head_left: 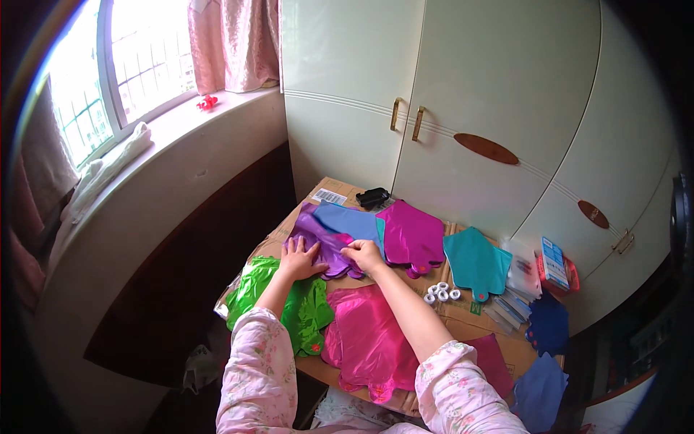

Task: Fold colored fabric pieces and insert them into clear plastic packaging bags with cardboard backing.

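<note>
My left hand (298,262) lies with its fingers spread on a shiny purple foil piece (329,253), flat like an uninflated balloon. My right hand (363,254) pinches that piece at its right side, where a bit of pink shows at the fingers. A blue piece (345,218) lies just beyond it, partly covered. To the right is a magenta piece (413,235) with a tabbed lower edge. Nearer to me are a crumpled green foil pile (307,311), beside my left forearm, and a pink foil pile (369,336) under my right forearm.
The pieces lie on a cardboard-topped table (441,307). A teal piece (477,260), several white tape rolls (442,292), clear plastic packets (520,278) and a red basket (571,275) are on the right. A black object (373,197) sits at the back, before a white wardrobe (499,87).
</note>
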Demonstrator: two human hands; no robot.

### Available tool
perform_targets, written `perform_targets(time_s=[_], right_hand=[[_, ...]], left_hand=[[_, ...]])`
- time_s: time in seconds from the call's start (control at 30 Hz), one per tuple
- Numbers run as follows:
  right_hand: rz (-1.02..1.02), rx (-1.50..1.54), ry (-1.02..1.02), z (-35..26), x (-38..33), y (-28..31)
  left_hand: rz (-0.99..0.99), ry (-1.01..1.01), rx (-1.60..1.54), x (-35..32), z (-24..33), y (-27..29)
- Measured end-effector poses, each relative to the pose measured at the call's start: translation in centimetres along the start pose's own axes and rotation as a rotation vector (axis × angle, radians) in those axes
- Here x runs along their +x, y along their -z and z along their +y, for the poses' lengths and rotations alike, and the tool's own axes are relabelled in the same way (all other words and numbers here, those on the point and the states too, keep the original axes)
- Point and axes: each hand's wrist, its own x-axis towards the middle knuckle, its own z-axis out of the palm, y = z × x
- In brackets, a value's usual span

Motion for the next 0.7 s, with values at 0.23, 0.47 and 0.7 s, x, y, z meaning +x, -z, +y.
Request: perform_targets(time_s=[0.23, 0.47, 0.7], right_hand=[[0.346, 0.444, -0.148, -2.2, 3.4, 7.9], [0.869, 0.246, -0.034, -3.8, 4.4, 20.0], [0.844, -0.612, 0.463, -13.3, 0.6, 20.6]], left_hand=[[-0.081, 0.023, 0.022, -0.4, 0.6, 1.0], [-0.093, 0.021, 0.019, 0.0, 0.9, 0.9], [-0.092, 0.028, -0.042, -0.2, -0.3, 1.1]])
